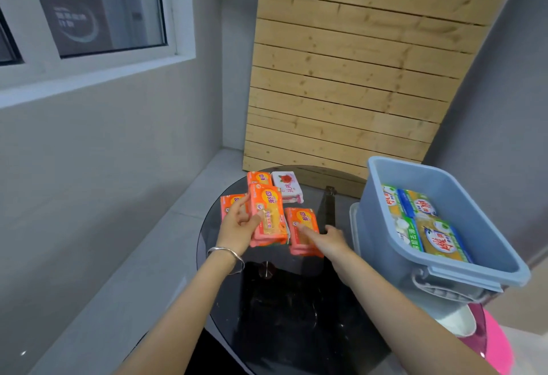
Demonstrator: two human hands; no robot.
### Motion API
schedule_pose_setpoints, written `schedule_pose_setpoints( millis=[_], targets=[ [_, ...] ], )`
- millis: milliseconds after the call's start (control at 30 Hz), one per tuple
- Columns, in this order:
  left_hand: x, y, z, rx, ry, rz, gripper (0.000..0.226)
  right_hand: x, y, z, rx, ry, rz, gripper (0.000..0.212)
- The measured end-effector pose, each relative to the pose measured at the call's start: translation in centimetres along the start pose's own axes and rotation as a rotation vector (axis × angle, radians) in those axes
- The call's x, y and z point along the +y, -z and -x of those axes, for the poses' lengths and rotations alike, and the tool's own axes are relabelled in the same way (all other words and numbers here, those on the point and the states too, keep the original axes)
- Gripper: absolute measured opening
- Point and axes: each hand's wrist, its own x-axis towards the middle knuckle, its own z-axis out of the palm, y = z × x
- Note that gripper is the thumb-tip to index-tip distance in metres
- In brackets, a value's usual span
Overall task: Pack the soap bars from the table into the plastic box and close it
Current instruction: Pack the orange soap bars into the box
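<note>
Corner of a grey room with a wooden slat panel behind, and a round dark glass worktop [296, 300] pushed into it. The blue plastic box [489, 226] sits at the right edge, open, with four green and yellow soap bars [424, 226] already lying flat inside, so I'd call it maybe halfway done. Still out on the glass: a bunch of orange soap packs [258, 179] and one white rose soap [287, 186]. The left hand [237, 229] has its grip pinched around one orange pack [268, 214], lifted off the pile, while the right hand [329, 241] is spread with fingers resting on another orange pack [304, 232]. The lid [354, 226] looks like it's tucked under the box, so closing hasn't begun.
</note>
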Motion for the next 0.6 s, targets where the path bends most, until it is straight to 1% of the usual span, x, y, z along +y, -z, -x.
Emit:
schedule_pose_setpoints(
  millis=[67,133,200,300,433,533,600],
  targets=[
    [-0.3,0.2,-0.3,0.022,0.016,-0.002,0.05,0.2,-0.7,-0.3,-0.015,0.007,0.037,0.081],
    [-0.7,0.3,-0.5,0.029,0.026,-0.015,0.051,0.2,-1.5,-0.6,0.018,0.047,0.043,0.071],
    [-1.1,0.6,-0.8,0.028,0.035,-0.028,0.05,-0.1,-1.9,-0.4,0.037,0.073,-0.033,0.063],
    [-1.3,0.8,-1.1,0.024,0.058,-0.064,0.049,-0.5,-2.0,0.0,-0.03,0.108,-0.211,0.051],
    [-1.2,1.0,-1.3,0.005,0.073,-0.099,0.049,-0.9,-1.7,0.5,-0.084,0.097,-0.297,0.043],
    [-1.1,1.2,-1.4,0.007,0.076,-0.108,0.049,-1.3,-0.8,0.9,-0.047,0.086,-0.308,0.036],
    [-1.0,1.3,-1.4,0.021,0.079,-0.105,0.05,-1.9,0.2,1.4,-0.032,0.139,-0.291,0.037]
  ],
)
